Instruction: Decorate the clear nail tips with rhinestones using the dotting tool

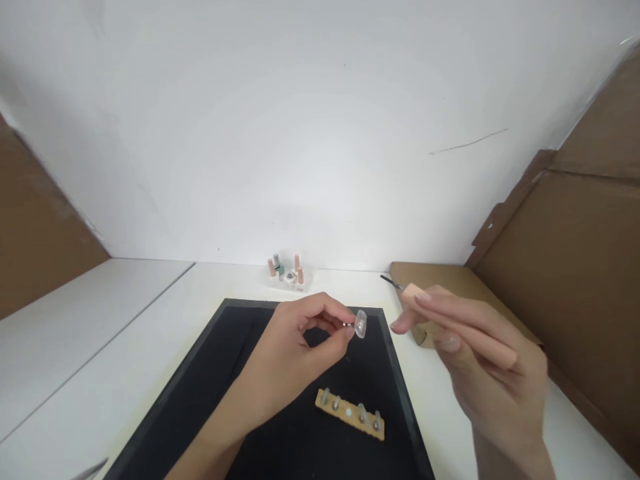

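Between thumb and fingers, my left hand [295,353] pinches a small metal stem that carries a clear nail tip [361,324]. My right hand [490,353] is closed around the pink cap of a nail polish brush [460,323]; the dark bristles point up and left, apart from the nail tip. Below the hands, a tan strip [349,413] lies slanted on the black mat [280,440], with several clear nail tips standing on it and one bare white spot near its middle.
A clear tray [290,283] with several pink-capped bottles and a green one stands at the back, near the white wall. Flat cardboard [435,273] lies behind my right hand. Cardboard panels rise on both sides. A thin metal tool [93,469] shows at the lower left.
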Tool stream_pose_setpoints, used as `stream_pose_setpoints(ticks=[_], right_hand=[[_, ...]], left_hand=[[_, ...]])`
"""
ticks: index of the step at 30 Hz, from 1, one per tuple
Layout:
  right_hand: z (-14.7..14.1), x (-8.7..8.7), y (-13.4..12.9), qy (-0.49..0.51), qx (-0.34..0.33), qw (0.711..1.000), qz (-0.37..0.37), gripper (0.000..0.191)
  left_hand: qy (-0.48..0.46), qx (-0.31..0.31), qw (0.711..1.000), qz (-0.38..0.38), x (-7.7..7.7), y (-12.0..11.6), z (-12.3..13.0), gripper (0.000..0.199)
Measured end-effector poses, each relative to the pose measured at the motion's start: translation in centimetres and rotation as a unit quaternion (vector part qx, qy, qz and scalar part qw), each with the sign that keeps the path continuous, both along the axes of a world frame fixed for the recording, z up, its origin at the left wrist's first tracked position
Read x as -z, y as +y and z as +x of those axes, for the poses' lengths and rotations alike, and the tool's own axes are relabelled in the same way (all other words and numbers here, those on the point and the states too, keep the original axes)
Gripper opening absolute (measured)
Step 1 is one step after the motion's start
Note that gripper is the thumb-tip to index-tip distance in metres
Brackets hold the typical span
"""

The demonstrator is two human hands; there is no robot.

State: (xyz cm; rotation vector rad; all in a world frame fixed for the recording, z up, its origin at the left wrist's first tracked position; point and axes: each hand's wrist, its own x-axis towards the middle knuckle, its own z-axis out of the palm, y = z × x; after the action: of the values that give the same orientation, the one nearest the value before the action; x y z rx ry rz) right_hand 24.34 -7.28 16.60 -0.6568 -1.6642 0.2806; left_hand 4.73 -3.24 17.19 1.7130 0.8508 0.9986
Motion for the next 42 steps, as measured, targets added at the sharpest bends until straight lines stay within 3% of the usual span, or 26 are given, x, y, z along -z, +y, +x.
stream_pose_setpoints(ticks=[4,15,29,42], right_hand=[[-0.3,-0.1,0.2,-0.079,0.042,0.996,0.023,0.031],[-0.6,-0.6,0.6,-0.180,0.120,0.975,0.049,0.017],[-0.8,-0.8,0.6,-0.189,0.131,0.972,0.048,0.014],[-0.6,-0.8,0.7,-0.199,0.133,0.970,0.044,0.013]], left_hand=[[0.049,-0.045,0.995,0.079,0.3,-0.3,0.2,0.012],[0.085,-0.071,0.958,0.263,0.3,-0.5,0.6,0.017],[0.061,-0.103,0.932,0.342,0.5,-0.9,0.3,0.020],[0.121,-0.107,0.910,0.383,0.4,-1.2,-0.1,0.016]])
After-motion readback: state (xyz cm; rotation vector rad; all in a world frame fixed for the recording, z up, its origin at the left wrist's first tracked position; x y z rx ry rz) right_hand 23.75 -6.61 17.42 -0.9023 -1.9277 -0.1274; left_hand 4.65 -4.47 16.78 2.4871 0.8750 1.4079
